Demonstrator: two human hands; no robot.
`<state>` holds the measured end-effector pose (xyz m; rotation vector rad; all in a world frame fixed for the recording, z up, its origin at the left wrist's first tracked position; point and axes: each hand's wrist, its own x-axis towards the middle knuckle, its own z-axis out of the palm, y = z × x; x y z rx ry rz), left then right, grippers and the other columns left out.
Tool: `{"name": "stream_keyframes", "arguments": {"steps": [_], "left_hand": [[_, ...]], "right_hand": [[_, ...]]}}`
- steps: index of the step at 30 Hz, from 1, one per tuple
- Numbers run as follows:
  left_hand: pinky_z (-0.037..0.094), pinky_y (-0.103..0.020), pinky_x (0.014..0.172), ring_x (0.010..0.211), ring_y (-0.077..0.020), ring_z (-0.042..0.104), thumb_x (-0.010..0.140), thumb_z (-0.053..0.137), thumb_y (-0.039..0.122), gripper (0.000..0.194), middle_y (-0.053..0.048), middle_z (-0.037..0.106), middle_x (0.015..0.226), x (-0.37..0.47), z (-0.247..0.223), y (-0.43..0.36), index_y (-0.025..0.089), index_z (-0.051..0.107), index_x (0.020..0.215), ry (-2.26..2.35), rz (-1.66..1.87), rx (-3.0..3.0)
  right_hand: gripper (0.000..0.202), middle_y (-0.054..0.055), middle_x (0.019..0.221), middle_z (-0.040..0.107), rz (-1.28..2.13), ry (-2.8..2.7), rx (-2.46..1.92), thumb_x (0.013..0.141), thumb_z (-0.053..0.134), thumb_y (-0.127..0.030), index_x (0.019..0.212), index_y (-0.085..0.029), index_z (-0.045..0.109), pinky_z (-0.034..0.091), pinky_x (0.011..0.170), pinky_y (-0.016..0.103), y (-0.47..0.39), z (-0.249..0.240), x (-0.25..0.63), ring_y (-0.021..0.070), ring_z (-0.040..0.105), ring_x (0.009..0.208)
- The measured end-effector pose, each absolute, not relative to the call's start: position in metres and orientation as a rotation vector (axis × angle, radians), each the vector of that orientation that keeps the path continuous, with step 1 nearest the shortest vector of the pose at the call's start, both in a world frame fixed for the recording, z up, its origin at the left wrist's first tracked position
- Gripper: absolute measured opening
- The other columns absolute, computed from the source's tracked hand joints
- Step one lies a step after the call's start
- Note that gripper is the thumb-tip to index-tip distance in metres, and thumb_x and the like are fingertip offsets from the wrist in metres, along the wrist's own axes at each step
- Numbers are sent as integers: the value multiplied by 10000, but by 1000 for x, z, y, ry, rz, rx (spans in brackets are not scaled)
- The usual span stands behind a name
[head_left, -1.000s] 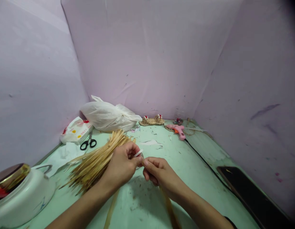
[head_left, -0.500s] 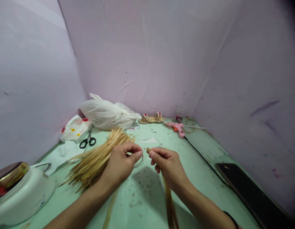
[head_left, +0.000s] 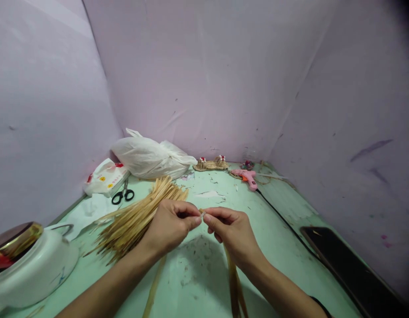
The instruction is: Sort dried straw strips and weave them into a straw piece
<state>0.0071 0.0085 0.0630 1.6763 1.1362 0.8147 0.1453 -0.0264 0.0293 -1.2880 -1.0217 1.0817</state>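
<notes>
My right hand [head_left: 232,229] pinches the top ends of some long, flat strips of dried plant fibre [head_left: 235,287], which hang below it past the front of the view. My left hand [head_left: 173,223] is closed, thumb against forefinger, on a thin whitish cord [head_left: 202,214]. Only a short bit of the cord shows between the fingertips. Both hands meet at the strip ends, which the fingers mostly cover. Behind my left wrist lies a loose bundle of dried straw-coloured strips [head_left: 138,221]. Another single strip [head_left: 154,287] lies beneath my left forearm.
On the pale green table [head_left: 198,282] are black-handled scissors [head_left: 123,195], a tissue pack [head_left: 107,179], a white plastic bag [head_left: 151,157], a woven piece with red-and-white beads [head_left: 211,164], and a pink glue gun [head_left: 247,177] with its cable. A phone-like dark slab [head_left: 343,265] lies right; a white pot [head_left: 42,274] left.
The gap between my hands has closed: my left fingertips moved right to the strip ends held in my right hand. The pale loop hanging by my left hand is now out of sight.
</notes>
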Motion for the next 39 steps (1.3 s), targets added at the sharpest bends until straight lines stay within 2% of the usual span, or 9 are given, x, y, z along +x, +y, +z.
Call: {"name": "stream_keyframes", "arguments": {"steps": [4, 10, 20, 23, 27, 30, 32, 34, 39], "left_hand": [[377, -229, 501, 506, -118, 495, 583, 611, 217, 98, -15, 611, 532, 5, 62, 8, 138, 662, 556, 1142, 792, 1660], [375, -224, 492, 488, -107, 483, 556, 622, 190, 63, 2, 589, 499, 6, 63, 6, 137, 635, 524, 1217, 807, 1644], [354, -217, 476, 452, -77, 415, 566, 630, 213, 110, 41, 495, 458, 11, 60, 1, 140, 570, 510, 1221, 770, 1582], [371, -221, 493, 478, -86, 444, 587, 624, 215, 89, 32, 521, 504, 9, 58, 6, 134, 609, 620, 1184, 733, 1634], [415, -235, 591, 659, -122, 522, 542, 672, 208, 369, -14, 598, 766, 4, 57, 15, 148, 600, 900, 1205, 1003, 1695], [385, -224, 553, 595, -104, 479, 603, 654, 336, 253, -15, 573, 680, 3, 57, 15, 125, 607, 733, 1205, 996, 1607], [329, -210, 470, 504, -85, 430, 652, 598, 453, 341, -6, 532, 574, 5, 57, 11, 112, 598, 646, 1100, 806, 1455], [281, -199, 425, 475, -77, 414, 657, 576, 505, 400, -12, 528, 567, 8, 56, 6, 106, 601, 638, 1015, 671, 1316], [261, -194, 405, 450, -66, 398, 570, 650, 339, 238, -2, 518, 535, 11, 54, 1, 116, 569, 548, 1035, 678, 1190]], "right_hand": [[73, -2, 526, 569, 922, -1173, -1261, 634, 672, -259, 647, -202, 714, 338, 405, 237, -28, 29, 145, 93, 449, 437], [99, 24, 617, 617, 766, -1340, -1218, 701, 641, -280, 677, -212, 708, 412, 521, 271, -32, 24, 145, 135, 527, 551], [153, 2, 571, 542, 829, -1229, -1303, 721, 594, -302, 653, -165, 606, 336, 473, 243, -39, 25, 139, 107, 435, 511], [157, -2, 564, 524, 807, -1239, -1291, 731, 585, -296, 642, -167, 585, 326, 460, 237, -40, 24, 139, 100, 420, 498], [133, 3, 593, 531, 619, -1256, -1292, 767, 557, -264, 672, -173, 579, 349, 462, 232, -37, 22, 142, 106, 448, 512], [87, 13, 645, 558, 276, -1320, -1222, 781, 542, -195, 705, -181, 582, 385, 492, 234, -32, 17, 148, 118, 490, 560], [75, 21, 679, 580, 61, -1425, -1115, 770, 541, -130, 739, -182, 585, 412, 524, 238, -30, 13, 152, 127, 523, 606], [122, 30, 711, 600, -84, -1546, -1044, 755, 538, -75, 781, -181, 590, 431, 553, 241, -29, 9, 155, 131, 549, 642], [157, 49, 726, 632, -229, -1704, -993, 743, 547, -50, 814, -176, 609, 454, 570, 244, -29, 2, 155, 133, 579, 647]]}}
